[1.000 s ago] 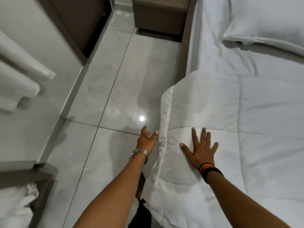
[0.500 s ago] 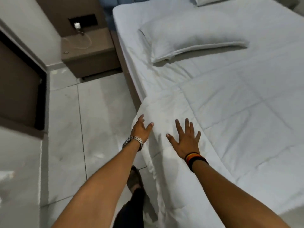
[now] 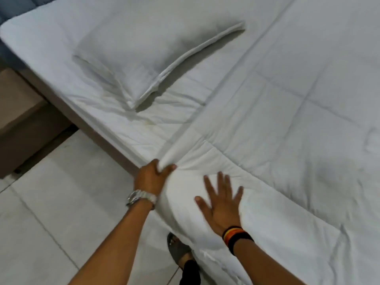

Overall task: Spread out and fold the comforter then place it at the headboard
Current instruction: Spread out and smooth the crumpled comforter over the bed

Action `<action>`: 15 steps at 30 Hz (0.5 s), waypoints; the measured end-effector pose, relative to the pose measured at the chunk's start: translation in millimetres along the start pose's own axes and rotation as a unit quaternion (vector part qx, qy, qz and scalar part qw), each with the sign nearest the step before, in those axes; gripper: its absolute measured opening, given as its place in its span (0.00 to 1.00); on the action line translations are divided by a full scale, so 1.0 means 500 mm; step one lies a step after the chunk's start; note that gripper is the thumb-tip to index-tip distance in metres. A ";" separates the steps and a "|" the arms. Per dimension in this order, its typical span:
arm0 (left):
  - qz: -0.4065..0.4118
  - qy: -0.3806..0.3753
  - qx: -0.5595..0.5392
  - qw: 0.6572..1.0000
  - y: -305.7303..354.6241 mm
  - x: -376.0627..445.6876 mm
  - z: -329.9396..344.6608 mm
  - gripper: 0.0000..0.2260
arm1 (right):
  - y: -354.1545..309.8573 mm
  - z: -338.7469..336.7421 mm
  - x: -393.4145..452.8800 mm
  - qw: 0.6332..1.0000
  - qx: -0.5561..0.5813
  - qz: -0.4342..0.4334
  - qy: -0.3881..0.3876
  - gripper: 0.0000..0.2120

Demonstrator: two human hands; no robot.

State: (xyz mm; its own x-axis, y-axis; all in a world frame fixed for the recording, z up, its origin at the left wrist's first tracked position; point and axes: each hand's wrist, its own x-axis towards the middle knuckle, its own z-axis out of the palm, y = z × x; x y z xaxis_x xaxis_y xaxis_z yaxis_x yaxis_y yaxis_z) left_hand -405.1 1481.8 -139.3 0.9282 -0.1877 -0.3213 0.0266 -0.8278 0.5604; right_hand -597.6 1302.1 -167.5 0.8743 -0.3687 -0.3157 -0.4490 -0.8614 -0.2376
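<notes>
A white quilted comforter [image 3: 287, 124] lies spread over the right and middle of the bed, its near edge hanging over the bed's side. My left hand [image 3: 151, 176], with a metal watch on the wrist, is shut on the comforter's corner edge at the side of the bed. My right hand [image 3: 221, 202], wearing a striped wristband, lies flat with fingers spread on the comforter just right of the left hand. The blue headboard [image 3: 12, 5] shows at the top left corner.
A white pillow [image 3: 144, 52] lies on the white sheet [image 3: 131, 124] near the headboard. A brown nightstand [image 3: 18, 124] stands at the left beside the bed. Pale floor tiles [image 3: 61, 212] fill the lower left, with my sandalled foot [image 3: 178, 249] near the hanging comforter.
My left hand went from open beside the comforter's edge to gripping its corner. The view swung toward the head of the bed. My right hand stays flat on the comforter.
</notes>
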 end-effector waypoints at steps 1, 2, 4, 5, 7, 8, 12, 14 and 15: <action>-0.012 0.013 0.002 1.000 -0.011 0.009 -0.012 0.30 | -0.004 0.001 -0.002 1.000 -0.003 -0.020 -0.003 0.36; -0.012 0.009 0.013 1.000 -0.018 0.013 -0.015 0.29 | -0.001 -0.001 -0.010 0.999 -0.011 -0.028 -0.013 0.35; -0.008 -0.025 0.008 1.000 -0.018 0.015 -0.009 0.28 | 0.009 -0.001 -0.037 1.000 -0.008 -0.018 -0.012 0.35; -0.017 -0.041 -0.020 0.999 -0.015 0.011 -0.003 0.29 | 0.016 -0.004 -0.054 1.000 0.004 -0.005 -0.005 0.34; -0.054 -0.058 -0.086 0.993 -0.019 -0.006 0.003 0.35 | 0.044 -0.012 -0.096 0.998 0.038 0.042 0.041 0.34; -0.052 -0.064 -0.106 0.991 -0.026 -0.015 0.005 0.38 | 0.072 -0.016 -0.124 0.990 0.055 0.097 0.089 0.33; -0.026 -0.062 -0.121 0.990 -0.067 -0.049 0.021 0.45 | 0.247 -0.024 -0.294 0.862 0.152 0.442 0.196 0.37; -0.029 -0.068 -0.101 0.992 -0.073 -0.056 0.037 0.46 | 0.321 -0.009 -0.380 0.792 0.214 0.546 0.171 0.48; -0.030 -0.071 -0.090 0.993 -0.076 -0.059 0.045 0.46 | 0.343 0.000 -0.413 0.767 0.244 0.571 0.163 0.54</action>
State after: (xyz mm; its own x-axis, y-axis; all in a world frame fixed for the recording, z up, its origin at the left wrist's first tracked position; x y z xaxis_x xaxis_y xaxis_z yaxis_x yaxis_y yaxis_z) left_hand -441.6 1506.9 -168.5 0.8619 -0.2230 -0.4554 0.1588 -0.7342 0.6601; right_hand -855.4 1230.4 -143.0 -0.1767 -0.9213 -0.3463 -0.9017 0.2926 -0.3184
